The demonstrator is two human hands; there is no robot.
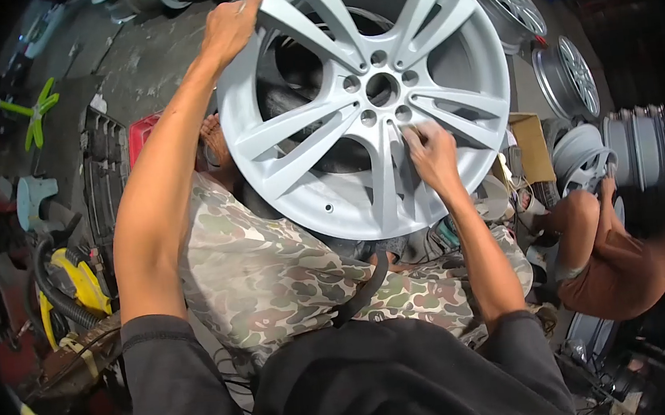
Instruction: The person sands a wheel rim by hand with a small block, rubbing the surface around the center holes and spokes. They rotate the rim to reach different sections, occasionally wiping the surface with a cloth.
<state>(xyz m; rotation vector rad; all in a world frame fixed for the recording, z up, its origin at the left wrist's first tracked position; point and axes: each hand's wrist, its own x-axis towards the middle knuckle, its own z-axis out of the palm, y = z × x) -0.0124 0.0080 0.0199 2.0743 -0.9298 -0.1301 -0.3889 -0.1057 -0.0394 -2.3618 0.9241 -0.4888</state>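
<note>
A light grey alloy wheel rim [285, 132] with paired spokes is in front of me, its face turned up toward the camera. My left hand [231, 29] is closed on its outer edge at the upper left, thumb or finger laid along the lip. My right hand [433, 154] is at a lower spoke, just below the bolt holes around the centre bore. Its fingers are bent together and slightly blurred against the spoke. Whatever they pinch is too small and smeared to name. Behind the spokes, a dark tyre-like shape partly shows.
Another person [610, 261] crouches at the right with a hand on a grey rim [584, 159]. More rims [564, 77] stand along the right and top. A cardboard box [531, 148] sits beside my wheel. At left are a yellow machine [76, 288] with a hose and a light blue stool [35, 196].
</note>
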